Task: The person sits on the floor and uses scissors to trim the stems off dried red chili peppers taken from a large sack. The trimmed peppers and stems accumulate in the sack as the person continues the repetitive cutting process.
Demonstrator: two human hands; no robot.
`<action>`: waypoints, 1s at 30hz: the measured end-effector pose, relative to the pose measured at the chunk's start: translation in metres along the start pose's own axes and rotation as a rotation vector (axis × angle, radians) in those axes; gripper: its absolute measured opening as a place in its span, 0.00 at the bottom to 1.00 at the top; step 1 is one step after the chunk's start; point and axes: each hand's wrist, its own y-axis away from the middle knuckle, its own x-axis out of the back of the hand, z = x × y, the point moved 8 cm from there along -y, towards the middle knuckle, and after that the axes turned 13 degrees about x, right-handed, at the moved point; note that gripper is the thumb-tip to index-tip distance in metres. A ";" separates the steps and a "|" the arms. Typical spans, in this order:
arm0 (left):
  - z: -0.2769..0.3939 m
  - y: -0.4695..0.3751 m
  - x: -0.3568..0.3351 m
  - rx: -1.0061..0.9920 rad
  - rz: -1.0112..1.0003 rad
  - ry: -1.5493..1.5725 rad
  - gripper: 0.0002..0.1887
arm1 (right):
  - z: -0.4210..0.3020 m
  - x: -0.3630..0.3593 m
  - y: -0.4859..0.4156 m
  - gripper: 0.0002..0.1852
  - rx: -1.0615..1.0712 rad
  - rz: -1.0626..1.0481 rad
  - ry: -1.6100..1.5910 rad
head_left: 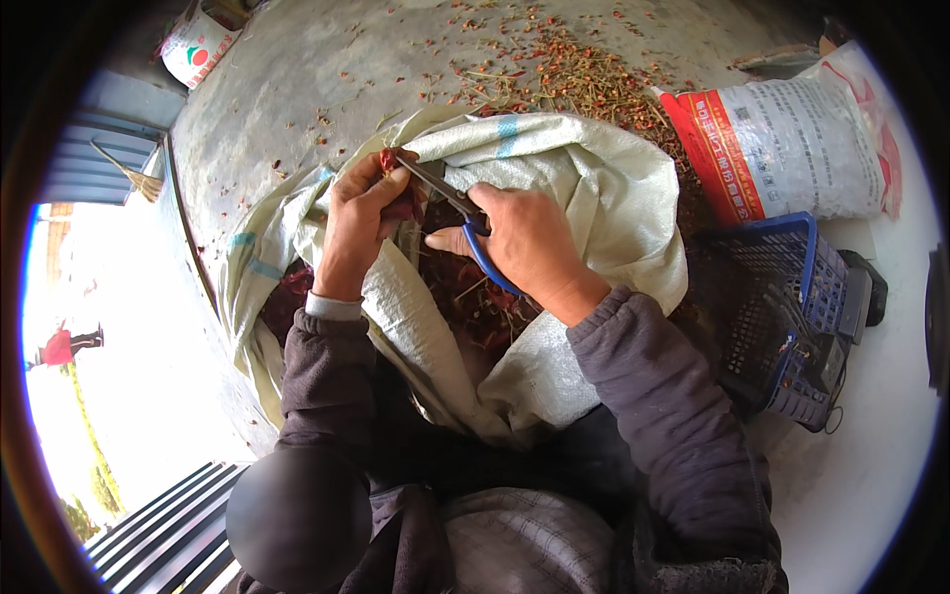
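My left hand pinches a dried red chili pepper near its end, and more dark red chili shows below the fingers. In my right hand is a pair of scissors with blue handles. Its blades point up and left, their tips touching or very near the chili at my left fingertips. Under both hands lie white woven sacks with rolled-back rims. Dark red dried chilies with some stems fill the opening below my right hand, and others show in the opening at the left.
Cut stems and chili bits lie scattered on the concrete floor beyond the sacks. At the right are a printed plastic sack and a blue plastic basket with dark devices at its side. A printed bucket and a broom are at the left; a distant person is outside.
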 end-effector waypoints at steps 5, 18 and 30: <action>-0.001 0.000 -0.003 0.010 -0.023 0.134 0.17 | -0.008 0.018 0.003 0.29 0.075 0.118 0.297; -0.012 -0.016 -0.001 -0.081 -0.096 0.300 0.13 | -0.001 -0.009 0.005 0.33 -0.081 0.113 -0.412; -0.008 -0.014 0.009 -0.055 -0.026 0.217 0.08 | 0.002 0.022 0.001 0.38 0.000 0.048 0.130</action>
